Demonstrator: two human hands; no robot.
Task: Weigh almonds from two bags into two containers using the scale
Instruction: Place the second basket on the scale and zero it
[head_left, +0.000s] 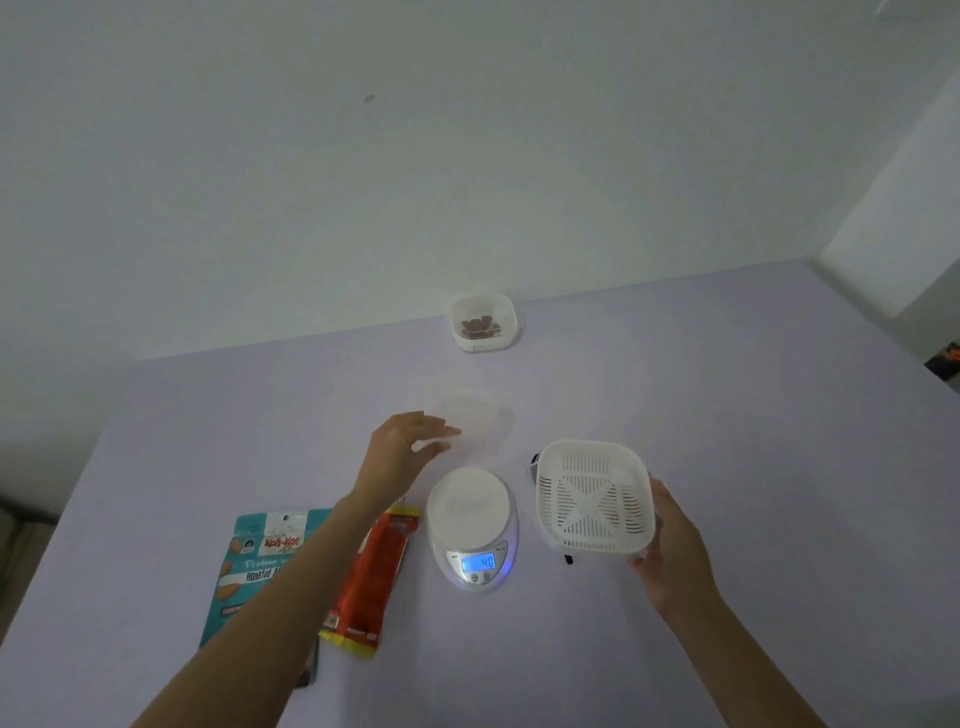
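A white kitchen scale (471, 525) stands in the middle of the table, its blue display lit, nothing on its platform. My right hand (670, 551) grips a white slotted container (592, 496), held tilted just right of the scale. My left hand (405, 452) reaches past the scale with fingers extended, touching the edge of a clear lid (475, 418) lying flat on the table. A small container with almonds (483, 322) sits at the far edge by the wall. A teal almond bag (260, 561) and a red-orange bag (371, 566) lie left of the scale, partly under my left forearm.
The lilac table (727, 415) meets a white wall at the back. Its right far corner ends near a dark object (945, 361). A small black piece (568, 559) shows under the white slotted container.
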